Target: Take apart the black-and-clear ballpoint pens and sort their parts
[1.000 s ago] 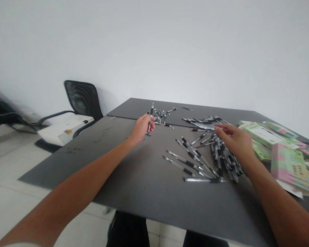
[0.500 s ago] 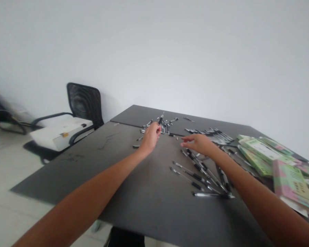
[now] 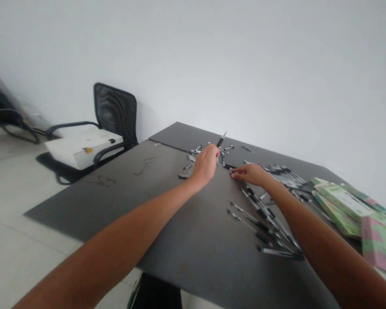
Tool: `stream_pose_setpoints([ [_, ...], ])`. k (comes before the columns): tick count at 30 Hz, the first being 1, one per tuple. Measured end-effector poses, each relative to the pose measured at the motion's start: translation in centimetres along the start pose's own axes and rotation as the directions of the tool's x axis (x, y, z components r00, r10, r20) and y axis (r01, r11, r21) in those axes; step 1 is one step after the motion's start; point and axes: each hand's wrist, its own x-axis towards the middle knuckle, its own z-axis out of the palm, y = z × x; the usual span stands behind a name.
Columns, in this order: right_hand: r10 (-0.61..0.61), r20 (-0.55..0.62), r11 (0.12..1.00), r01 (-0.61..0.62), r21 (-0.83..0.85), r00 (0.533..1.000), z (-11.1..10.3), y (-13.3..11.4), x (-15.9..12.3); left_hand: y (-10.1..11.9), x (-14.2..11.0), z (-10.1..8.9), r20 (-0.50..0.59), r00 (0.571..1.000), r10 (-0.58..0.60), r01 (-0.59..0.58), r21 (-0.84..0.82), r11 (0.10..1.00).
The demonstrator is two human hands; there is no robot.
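My left hand (image 3: 206, 163) is closed around a pen (image 3: 221, 140) with a black grip, its pointed end sticking up past the fingers. Beyond that hand lie several small pen parts (image 3: 224, 151). My right hand (image 3: 251, 175) rests low over the table, thumb and fingertips together on a tiny part that they mostly hide. Just in front of its wrist, several pens with black grips (image 3: 263, 210) lie in a loose bunch. Behind it is a row of clear pen barrels (image 3: 284, 175).
The dark table (image 3: 186, 240) has a seam across its far part. Green and pink boxes (image 3: 344, 204) are piled at the right. A black mesh chair (image 3: 116, 107) at the left holds a white box (image 3: 80, 148). A white wall (image 3: 244, 64) stands behind.
My right hand has come down to the small white part on the table, and its fingers have closed on it. The left hand still holds the pen. The view has shifted slightly.
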Motion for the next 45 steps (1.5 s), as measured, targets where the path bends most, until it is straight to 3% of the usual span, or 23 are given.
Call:
stream_pose_setpoints([
  [6,-0.049,-0.011,0.999,0.049,0.021,0.999,-0.4,-0.9,0.2,1.6,-0.3,-0.3,0.019,0.997,0.075,-0.076,0.092,0.993],
  [13,-0.101,-0.006,0.995,0.101,0.021,0.995,-0.8,-2.7,0.5,2.1,-0.4,-0.4,0.035,0.997,0.071,-0.075,0.124,0.989],
  [26,-0.023,-0.035,0.998,0.025,0.055,0.999,-0.5,-2.8,1.1,2.3,-0.5,-0.3,0.047,0.998,0.046,-0.051,0.118,0.992],
  [32,-0.126,-0.102,0.986,0.135,0.096,0.987,0.2,-3.8,0.2,2.6,-0.6,-0.3,0.051,0.999,0.010,-0.014,0.072,0.997],
  [37,-0.178,-0.240,0.958,0.224,0.178,0.954,-1.0,-3.4,-3.1,2.5,-0.8,0.1,0.086,0.996,-0.033,0.033,-0.002,0.999],
  [40,-0.158,-0.324,0.943,0.240,0.230,0.933,-2.0,-3.0,-6.9,2.7,-1.6,0.8,0.149,0.987,-0.056,0.067,-0.067,0.995],
  [42,-0.096,-0.370,0.906,0.235,0.351,0.924,-2.3,-3.0,-10.0,3.2,-2.5,1.6,0.214,0.975,-0.061,0.086,-0.111,0.990],
  [45,0.056,-0.336,0.651,0.221,0.726,0.940,-2.6,-3.7,-14.0,4.2,-4.3,2.7,0.318,0.946,-0.061,0.117,-0.159,0.980],
])
